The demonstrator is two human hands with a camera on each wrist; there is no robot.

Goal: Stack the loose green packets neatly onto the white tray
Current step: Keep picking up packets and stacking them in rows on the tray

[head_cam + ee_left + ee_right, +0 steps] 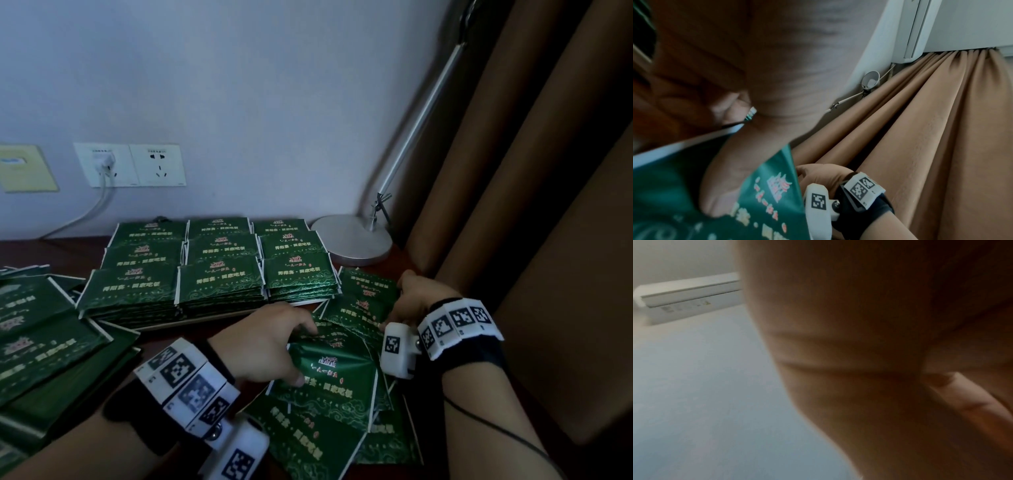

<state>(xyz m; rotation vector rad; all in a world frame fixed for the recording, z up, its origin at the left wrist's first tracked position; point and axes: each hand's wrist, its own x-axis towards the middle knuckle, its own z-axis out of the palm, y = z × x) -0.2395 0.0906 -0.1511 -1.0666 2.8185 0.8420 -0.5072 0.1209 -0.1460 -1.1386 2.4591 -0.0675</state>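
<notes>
Item: loose green packets (329, 387), a fanned heap at lower centre and lower right of the head view; a second loose spread (41, 329) lies at the left edge. Flat foil-like sachets with white sealed edges. Judged light, thin, pliable and slick against one another (a lifted bundle would likely slide apart unless squared first). Best taken by the long edges, thumb above and fingers beneath, several at once.

Destination: white tray (219, 317), centre of frame, only its front rim showing beneath nine neat stacked piles (219, 277) in three rows.

Hands: left hand (263, 342) lies over the heap, fingers curled down onto the uppermost packet, thumb on its face, apparently gripping its top edge; the left wrist view shows the thumb pressed on green foil. Right hand (416, 296) reaches into the far side of the heap at centre right, fingertips hidden among the packets, so whether it grasps anything cannot be told (the right wrist view is blurred skin only).

Surroundings: lamp base (352, 240) just right of the tray's far corner; brown curtain (548, 240) along the right edge, close behind the right hand; wall sockets (130, 164) at upper left. The full tray leaves room only on top of existing piles.
</notes>
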